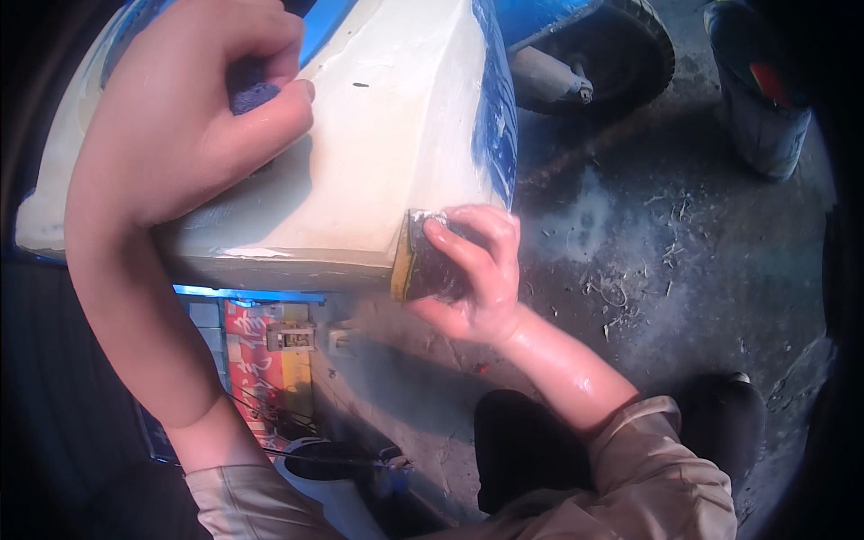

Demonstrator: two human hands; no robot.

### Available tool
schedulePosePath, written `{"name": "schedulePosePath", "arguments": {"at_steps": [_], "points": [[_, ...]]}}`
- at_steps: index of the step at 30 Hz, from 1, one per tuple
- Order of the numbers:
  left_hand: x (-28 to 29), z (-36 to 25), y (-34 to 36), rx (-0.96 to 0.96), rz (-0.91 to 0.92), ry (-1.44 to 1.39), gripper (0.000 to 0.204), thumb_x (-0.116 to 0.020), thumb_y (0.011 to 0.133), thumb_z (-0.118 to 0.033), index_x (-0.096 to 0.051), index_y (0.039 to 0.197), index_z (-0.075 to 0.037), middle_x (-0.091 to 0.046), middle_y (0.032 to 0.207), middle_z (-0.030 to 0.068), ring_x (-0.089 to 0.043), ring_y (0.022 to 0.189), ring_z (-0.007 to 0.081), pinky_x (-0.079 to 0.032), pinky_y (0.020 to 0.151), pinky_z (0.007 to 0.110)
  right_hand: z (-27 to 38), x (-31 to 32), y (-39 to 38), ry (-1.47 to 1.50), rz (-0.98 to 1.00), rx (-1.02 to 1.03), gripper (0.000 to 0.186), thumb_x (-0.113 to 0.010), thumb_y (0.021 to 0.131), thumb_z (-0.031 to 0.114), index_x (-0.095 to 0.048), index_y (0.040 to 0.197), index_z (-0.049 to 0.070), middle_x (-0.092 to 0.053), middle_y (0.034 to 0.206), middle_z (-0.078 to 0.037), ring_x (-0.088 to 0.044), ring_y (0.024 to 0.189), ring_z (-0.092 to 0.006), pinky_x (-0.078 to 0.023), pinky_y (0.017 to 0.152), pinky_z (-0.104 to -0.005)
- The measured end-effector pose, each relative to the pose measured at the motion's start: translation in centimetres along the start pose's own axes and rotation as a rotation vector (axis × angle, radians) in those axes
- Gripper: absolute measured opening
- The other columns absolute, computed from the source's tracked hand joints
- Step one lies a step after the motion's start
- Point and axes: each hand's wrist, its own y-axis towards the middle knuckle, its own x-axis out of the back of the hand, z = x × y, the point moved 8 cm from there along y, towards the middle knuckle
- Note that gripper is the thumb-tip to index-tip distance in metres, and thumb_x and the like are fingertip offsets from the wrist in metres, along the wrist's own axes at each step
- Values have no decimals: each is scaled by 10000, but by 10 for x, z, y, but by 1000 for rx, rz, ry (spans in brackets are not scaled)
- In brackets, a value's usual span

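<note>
A cream-white body panel [369, 153] with blue paint along its right side fills the upper left, its surface wet in places. My right hand [486, 270] grips a sanding block [436, 265], dark on its broad face and yellow along one edge. That edge rests against the panel's lower right corner, and whitish residue clings to the block's top. Over the panel's left part, my left hand [211, 117] is curled around a dark blue cloth [254, 96], mostly hidden by the fingers. Whether it is a towel or a sponge I cannot tell.
A wheel [630, 63] stands beyond the panel. At the upper right is a bucket [765, 135] with something red at its rim. Scraps litter the wet concrete floor [585, 234]. Below the panel are a red banner [252, 355] and a white round container [337, 504].
</note>
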Motion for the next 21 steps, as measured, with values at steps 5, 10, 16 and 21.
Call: {"name": "schedulePosePath", "arguments": {"at_steps": [5,10,16,21], "points": [[-1,3,-2,23,-21,2,236,-637,846,-151,-469,761,-9,-423,774,87,-475,730,203,-388,688,323,-67,-3,62,33,-161,-132,670,-822,808,523,-660,1302,99,-559,1198,-139,-511,1143,-339,-437,977,-474],[0,4,0,27,4,9,255,-648,823,-172,-457,757,-16,-411,764,89,-460,716,202,-377,682,324,-1,-6,-15,-38,-41,-82,712,-856,773,484,-656,1343,105,-565,1239,-148,-542,1112,-328,-430,983,-462],[-6,15,-4,73,-80,12,260,-656,833,-212,-480,773,-30,-424,797,86,-471,750,201,-385,691,313,-69,-6,38,44,-143,-62,700,-899,726,467,-686,1288,109,-567,1205,-137,-513,1128,-321,-442,974,-439],[-3,10,-4,40,-19,-1,253,-678,843,-179,-495,824,-6,-428,788,87,-486,744,206,-394,707,309,-27,-7,-3,-26,-116,-138,761,-921,656,500,-677,1293,164,-548,1219,-105,-493,1140,-321,-423,1012,-461]]}}
